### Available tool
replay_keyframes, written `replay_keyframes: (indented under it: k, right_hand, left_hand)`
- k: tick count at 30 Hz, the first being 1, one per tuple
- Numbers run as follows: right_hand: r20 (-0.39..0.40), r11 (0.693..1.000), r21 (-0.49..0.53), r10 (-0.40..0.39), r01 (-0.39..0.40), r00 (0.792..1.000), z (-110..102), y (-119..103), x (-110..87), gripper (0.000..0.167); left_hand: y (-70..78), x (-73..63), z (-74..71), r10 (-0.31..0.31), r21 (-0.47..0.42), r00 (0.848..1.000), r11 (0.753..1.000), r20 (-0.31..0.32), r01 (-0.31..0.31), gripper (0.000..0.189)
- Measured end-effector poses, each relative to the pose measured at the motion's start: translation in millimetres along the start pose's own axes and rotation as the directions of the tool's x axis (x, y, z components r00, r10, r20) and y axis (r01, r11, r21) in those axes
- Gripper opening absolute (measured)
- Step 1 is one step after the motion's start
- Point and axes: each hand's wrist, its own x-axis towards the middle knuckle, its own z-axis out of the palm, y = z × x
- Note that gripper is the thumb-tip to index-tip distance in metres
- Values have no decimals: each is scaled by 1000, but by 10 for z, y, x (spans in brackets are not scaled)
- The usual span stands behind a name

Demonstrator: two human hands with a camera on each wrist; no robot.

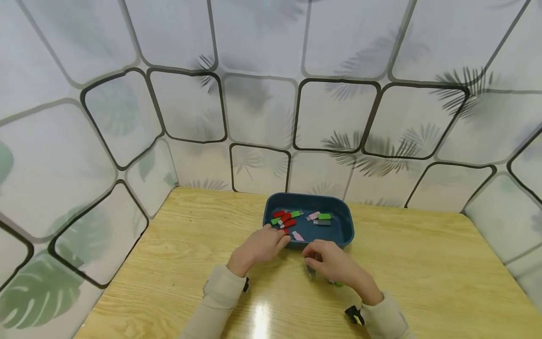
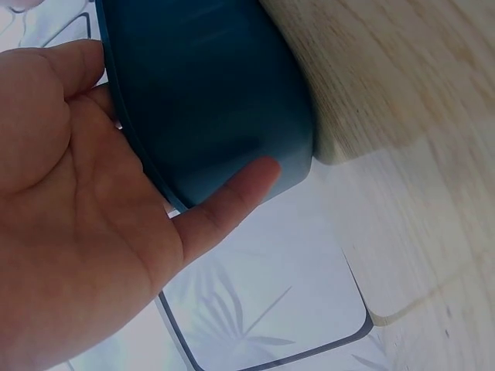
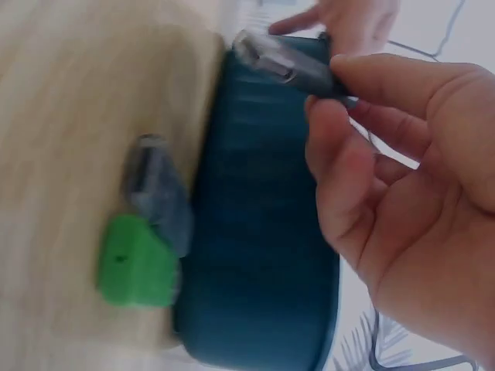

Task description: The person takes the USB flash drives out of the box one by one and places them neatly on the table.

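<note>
My left hand (image 1: 260, 245) grips the front left rim of a dark blue plastic bin (image 1: 349, 230), one finger lying along its outer wall in the left wrist view and others hidden behind the rim. In front of the bin, my right hand (image 1: 336, 266) pinches a dark grey USB flash drive (image 3: 290, 66) between thumb and fingers, metal plug outward. Below it on the table lie another grey USB flash drive (image 3: 158, 193) and a green one (image 3: 135, 263), touching or overlapping. Inside the bin are several red USB flash drives (image 1: 290, 223), plus green (image 1: 324, 216), pink (image 1: 298, 236) and grey (image 1: 322, 223) ones.
The bin stands on a light wooden table (image 1: 190, 221), close to its back edge. A patterned curtain (image 1: 262, 113) with leaf prints and dark outlines encloses the back and both sides. Dark straps or devices (image 1: 354, 315) sit at the wrists.
</note>
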Motion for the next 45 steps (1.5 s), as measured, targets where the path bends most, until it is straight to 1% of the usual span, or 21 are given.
replay_keyframes:
  k: [2, 4, 9, 11, 15, 18, 22, 25, 28, 30, 34, 39, 42, 45]
  right_hand:
    - [16, 997, -67, 41, -40, 999, 2, -8, -1, 5]
    - [7, 989, -122, 85, -83, 996, 8, -17, 2, 5]
    - [-29, 963, -209, 169, -171, 985, 56, -49, -6, 2]
    - [-48, 955, -236, 174, -180, 984, 90, -60, -20, 1]
    - [-106, 945, -271, 159, -183, 982, 174, -60, -47, 4]
    - [-143, 950, -244, 164, -195, 976, 232, -45, -60, 4]
    - [-179, 962, -151, 201, -229, 963, 293, -41, -56, 4]
    - [-202, 958, -107, 240, -265, 949, 322, -59, -46, 8]
    - [-217, 951, -90, 273, -297, 937, 331, -75, -34, 12]
    - [-226, 948, -87, 281, -307, 933, 328, -81, -25, 12]
    - [-242, 949, -90, 273, -302, 931, 315, -74, -21, 13]
    - [-239, 957, -87, 250, -277, 938, 296, -54, -33, 14]
    - [-229, 958, -78, 251, -275, 940, 289, -33, -38, 13]
    - [-221, 955, -73, 267, -289, 938, 289, -9, -33, 13]
  left_hand:
    - [-4, -1, -6, 18, -2, 1000, 1000, 1, -18, 38]
    - [-6, -2, -9, 28, -9, 1000, 1000, 0, -28, 37]
    - [-5, -2, -12, 24, -19, 1000, 1000, -4, -24, 36]
    - [-3, 1, -8, 16, -14, 1000, 1000, -4, -16, 36]
    - [1, 4, 13, -8, 0, 1000, 1000, 5, 8, 36]
    - [3, 4, 26, -10, 5, 1000, 1000, 9, 10, 37]
    - [3, 4, 30, 1, 9, 1000, 1000, 7, -1, 36]
    - [8, 1, 22, 0, 8, 1000, 1000, 6, 0, 36]
    - [15, -4, 10, -11, 0, 1000, 1000, 5, 11, 36]
    - [17, -9, -1, -13, -2, 1000, 1000, 3, 13, 36]
    - [18, -10, -13, -9, 5, 1000, 1000, 3, 9, 36]
    - [14, -7, -14, 2, 19, 1000, 1000, 6, -2, 36]
    - [11, -6, -16, 6, 12, 1000, 1000, 10, -6, 37]
    - [5, 1, -20, 14, 6, 1000, 1000, 10, -15, 37]
